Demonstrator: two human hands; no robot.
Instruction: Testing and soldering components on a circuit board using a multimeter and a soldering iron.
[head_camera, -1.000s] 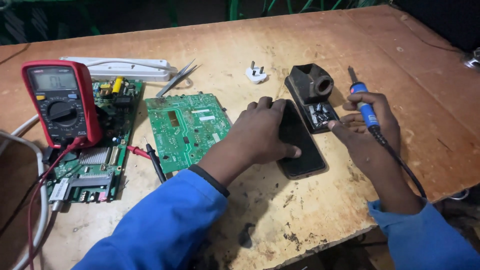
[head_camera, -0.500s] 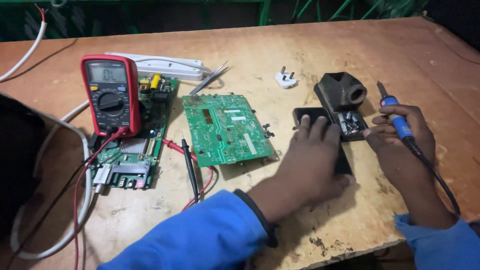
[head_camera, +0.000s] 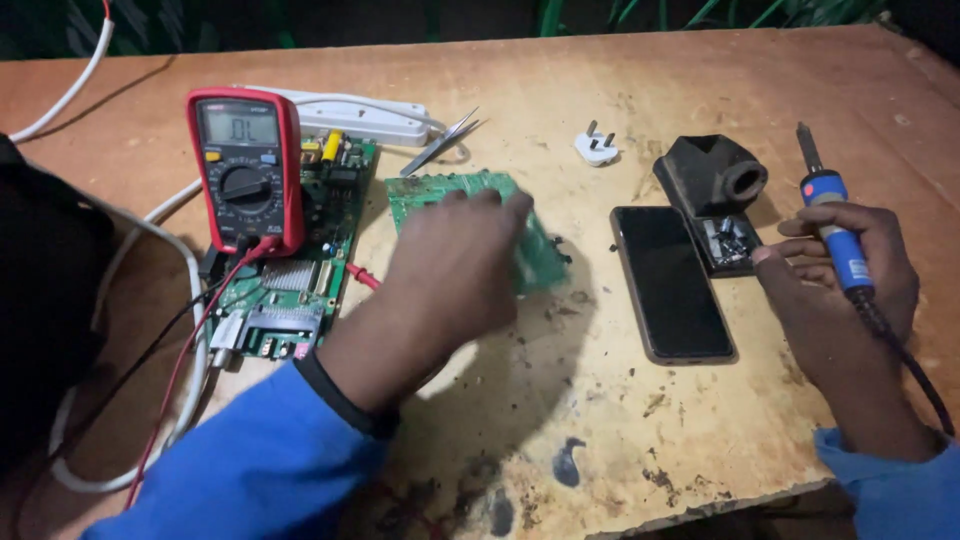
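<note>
My left hand (head_camera: 455, 265) lies over a green circuit board (head_camera: 540, 250) in the middle of the wooden table (head_camera: 620, 440), fingers spread on it and hiding most of it. My right hand (head_camera: 840, 275) grips a blue-handled soldering iron (head_camera: 835, 230), tip pointing away, cord trailing toward me. A black phone (head_camera: 672, 282) lies face up between the two hands, touched by neither. A black soldering-iron stand (head_camera: 712, 180) sits just behind the phone.
A red multimeter (head_camera: 243, 170) rests on a second green board (head_camera: 300, 250) at left, red and black leads trailing. Behind are a white power strip (head_camera: 360, 118), metal tweezers (head_camera: 440, 145) and a white plug (head_camera: 597, 148). White cable loops at far left.
My left hand has left the phone and moved left onto the green circuit board. The phone now lies uncovered. The right hand still holds the soldering iron.
</note>
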